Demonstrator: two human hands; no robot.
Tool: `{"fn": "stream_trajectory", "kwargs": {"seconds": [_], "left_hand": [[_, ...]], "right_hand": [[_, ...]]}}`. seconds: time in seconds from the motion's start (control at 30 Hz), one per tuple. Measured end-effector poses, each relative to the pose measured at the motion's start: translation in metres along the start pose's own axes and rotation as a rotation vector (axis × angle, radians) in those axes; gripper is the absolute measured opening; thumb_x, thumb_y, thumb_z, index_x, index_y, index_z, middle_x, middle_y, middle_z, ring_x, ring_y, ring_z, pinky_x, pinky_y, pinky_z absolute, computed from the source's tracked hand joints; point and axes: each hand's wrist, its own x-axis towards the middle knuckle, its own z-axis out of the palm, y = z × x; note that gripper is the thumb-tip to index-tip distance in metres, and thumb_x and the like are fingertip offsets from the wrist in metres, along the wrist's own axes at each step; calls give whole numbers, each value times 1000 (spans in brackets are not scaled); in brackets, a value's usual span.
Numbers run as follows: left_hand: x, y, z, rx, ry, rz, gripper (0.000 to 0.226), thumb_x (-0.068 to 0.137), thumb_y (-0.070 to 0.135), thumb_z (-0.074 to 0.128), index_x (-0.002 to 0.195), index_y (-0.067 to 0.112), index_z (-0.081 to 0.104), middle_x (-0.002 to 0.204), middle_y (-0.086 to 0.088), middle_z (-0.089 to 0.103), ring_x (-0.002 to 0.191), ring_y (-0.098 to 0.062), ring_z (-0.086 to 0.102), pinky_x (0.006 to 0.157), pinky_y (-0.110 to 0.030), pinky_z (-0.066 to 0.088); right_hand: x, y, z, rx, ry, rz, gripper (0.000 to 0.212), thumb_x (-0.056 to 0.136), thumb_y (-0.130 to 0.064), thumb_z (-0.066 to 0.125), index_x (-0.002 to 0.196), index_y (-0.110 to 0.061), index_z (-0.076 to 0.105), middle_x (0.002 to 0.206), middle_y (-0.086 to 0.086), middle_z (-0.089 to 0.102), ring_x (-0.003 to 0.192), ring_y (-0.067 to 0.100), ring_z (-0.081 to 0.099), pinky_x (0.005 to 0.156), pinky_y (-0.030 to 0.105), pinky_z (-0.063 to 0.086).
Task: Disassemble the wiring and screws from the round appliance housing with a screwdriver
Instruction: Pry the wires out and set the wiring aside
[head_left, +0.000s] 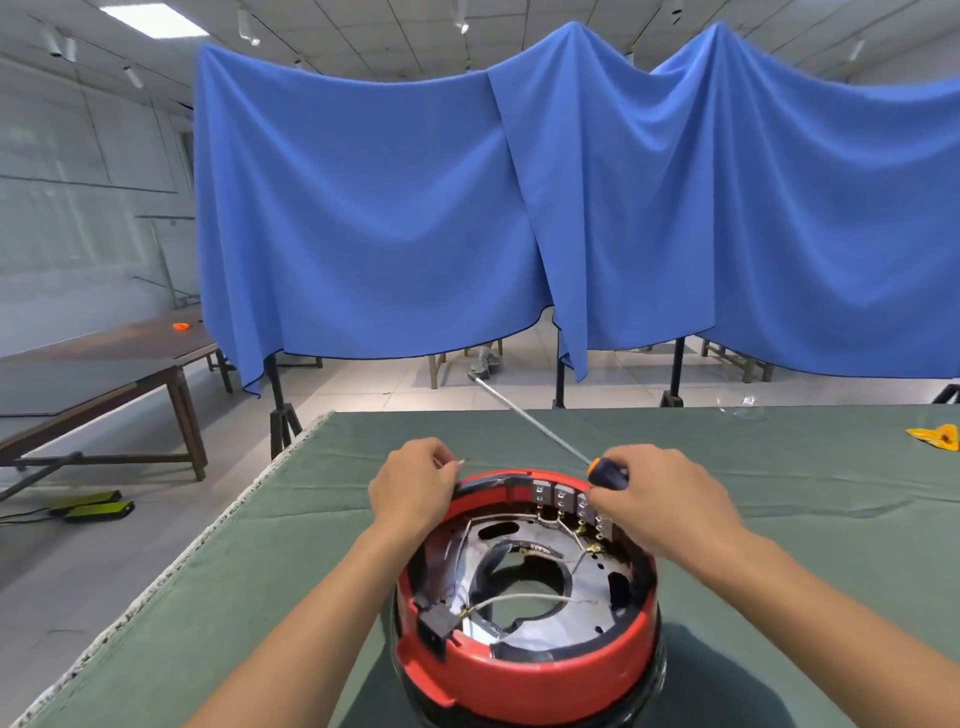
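Observation:
The round red housing (524, 670) sits upside down on the green table, its metal inner plate, white wires (524, 597) and a row of terminal blocks (563, 496) exposed. My left hand (415, 486) is at the far left rim with fingers curled, pinching a thin wire end. My right hand (660, 501) grips the orange-and-black handle of a screwdriver (605, 473) at the far right rim. Its long metal shaft points up and away to the far left, tip off the housing. A black switch block (434, 626) sits at the near left inside wall.
The green cloth table (779, 519) stretches right and far. A yellow scrap (935, 436) and a clear plastic piece (743, 405) lie at its far right. The table's left edge (208, 535) drops to the floor. Blue curtains (519, 208) hang behind; another table (104, 374) stands to the left.

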Motion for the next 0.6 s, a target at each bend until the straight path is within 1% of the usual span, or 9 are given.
{"fn": "stream_trajectory", "kwargs": {"seconds": [0.07,0.1,0.2,0.27,0.3,0.43,0.47,0.53,0.6], "left_hand": [[13,-6,2,-144,-92,-78,14,82,20,64,69,26,67,74,2,68,80,-22,62,72,-31,48],[20,-10,3,-226,-153,-117,16,82,16,65,69,23,68,67,0,65,72,-22,60,69,-31,49],[38,-23,7,-359,-312,-231,7,85,8,66,81,5,72,59,-4,58,53,-18,49,47,-21,42],[44,-32,15,-367,-340,-244,10,85,5,66,85,-2,72,58,-6,58,50,-16,48,42,-17,39],[46,-36,19,-366,-338,-248,11,85,4,65,85,-4,72,59,-8,60,51,-17,49,44,-18,42],[51,-43,33,-380,-333,-279,13,86,4,59,77,4,69,79,-13,63,72,-23,55,76,-39,53],[51,-44,32,-356,-307,-263,14,87,6,58,81,7,70,84,-12,65,79,-24,58,83,-40,51],[46,-43,24,-250,-235,-189,20,89,11,55,92,10,75,99,-7,71,98,-24,61,90,-33,46],[33,-38,6,-163,-214,-127,23,88,15,52,94,15,74,104,-2,71,103,-22,61,90,-30,47]], "right_hand": [[6,-7,11,-74,36,-22,12,82,-38,55,80,-26,55,86,-3,59,81,29,55,58,30,31],[8,-9,18,-108,33,-36,12,85,-39,53,87,-28,57,93,-3,58,86,28,58,62,30,32],[15,-7,34,-202,62,-62,20,91,-39,47,105,-30,58,104,-5,56,95,25,62,66,30,33],[17,-7,42,-274,81,-70,21,92,-38,45,107,-30,58,106,-4,56,96,25,62,66,30,32],[17,-8,45,-314,79,-75,21,93,-37,45,107,-29,58,107,-4,57,97,25,62,66,30,32],[16,-12,54,-426,66,-107,20,92,-35,44,107,-27,56,108,-3,60,99,24,62,64,30,30],[16,-12,54,-431,72,-103,20,92,-35,45,107,-27,56,108,-3,61,99,24,62,63,30,30],[17,-10,52,-425,95,-84,20,91,-37,45,103,-28,58,106,-4,63,98,24,63,63,30,30],[17,-9,51,-413,121,-71,20,90,-38,46,101,-28,59,104,-5,64,98,24,63,63,29,30]]}}
